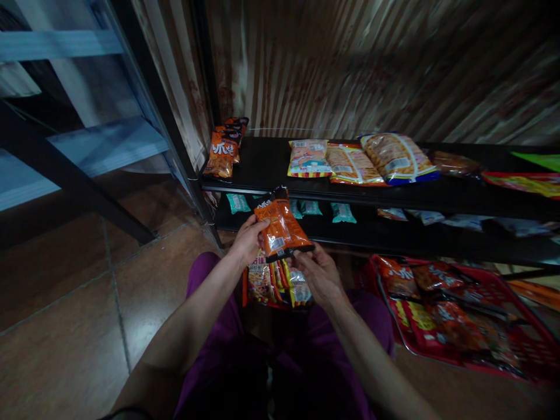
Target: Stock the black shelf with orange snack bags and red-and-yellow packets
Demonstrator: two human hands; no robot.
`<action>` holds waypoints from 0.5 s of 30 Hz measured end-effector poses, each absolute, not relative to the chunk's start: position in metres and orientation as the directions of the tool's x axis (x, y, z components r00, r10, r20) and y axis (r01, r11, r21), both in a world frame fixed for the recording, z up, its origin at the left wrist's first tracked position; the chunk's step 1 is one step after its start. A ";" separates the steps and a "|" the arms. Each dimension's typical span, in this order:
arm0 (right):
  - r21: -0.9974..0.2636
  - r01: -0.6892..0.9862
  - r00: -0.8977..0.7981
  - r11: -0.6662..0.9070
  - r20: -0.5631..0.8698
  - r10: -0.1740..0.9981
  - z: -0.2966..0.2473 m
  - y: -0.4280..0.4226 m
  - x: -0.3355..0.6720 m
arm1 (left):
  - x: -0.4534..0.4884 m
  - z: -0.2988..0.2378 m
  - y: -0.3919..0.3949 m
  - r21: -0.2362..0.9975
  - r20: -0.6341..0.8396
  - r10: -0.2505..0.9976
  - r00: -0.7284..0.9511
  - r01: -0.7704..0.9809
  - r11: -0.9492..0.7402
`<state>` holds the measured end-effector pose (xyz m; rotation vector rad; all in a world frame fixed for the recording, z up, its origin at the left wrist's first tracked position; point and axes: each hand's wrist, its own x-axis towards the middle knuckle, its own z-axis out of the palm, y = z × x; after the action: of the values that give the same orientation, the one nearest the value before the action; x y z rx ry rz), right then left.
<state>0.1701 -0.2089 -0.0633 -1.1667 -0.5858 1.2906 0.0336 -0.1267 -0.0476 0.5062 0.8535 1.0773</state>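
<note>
Bag [286, 230] is in front of the shelf [265, 160]: your left grip [249, 241] clasps its left side, your right grip [321, 275] its lower right corner. It looks light, soft and slick, with crushable contents likely; hold it lightly by the end seals [280, 255].

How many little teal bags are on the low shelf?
4 in view on the lower shelf: the leftmost teal bag, a partly hidden teal bag right of the held orange bag, the next teal bag, and the rightmost teal bag. More may be hidden.
</note>
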 end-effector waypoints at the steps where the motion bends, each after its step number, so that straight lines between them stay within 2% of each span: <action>1: -0.900 -0.411 0.248 -0.145 -0.264 0.932 -0.063 -0.209 0.171 | 0.034 -0.048 -0.127 0.729 -0.346 0.914 0.211 -0.552 0.404; 8: -0.940 -0.264 0.253 -0.214 -0.282 0.925 -0.068 -0.210 0.179 | 0.036 -0.047 -0.131 0.762 -0.316 0.924 0.215 -0.523 0.382; 10: -0.960 -0.158 0.281 -0.233 -0.270 0.921 -0.073 -0.208 0.182 | 0.038 -0.047 -0.132 0.769 -0.301 0.933 0.198 -0.528 0.360; 12: -0.980 0.042 0.355 -0.193 -0.166 0.920 -0.077 -0.207 0.186 | 0.039 -0.047 -0.132 0.783 -0.272 0.945 0.182 -0.529 0.328; 14: -0.943 0.322 0.414 -0.085 0.059 0.908 -0.076 -0.206 0.188 | 0.039 -0.048 -0.133 0.797 -0.246 0.955 0.168 -0.526 0.297; 15: -0.883 0.469 0.410 -0.020 0.197 0.890 -0.074 -0.206 0.189 | 0.040 -0.048 -0.133 0.802 -0.237 0.958 0.162 -0.524 0.287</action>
<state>0.1887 -0.2063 -0.0738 -1.6541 -1.2113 0.5214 0.0397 -0.1328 -0.0481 0.6349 0.8440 1.1651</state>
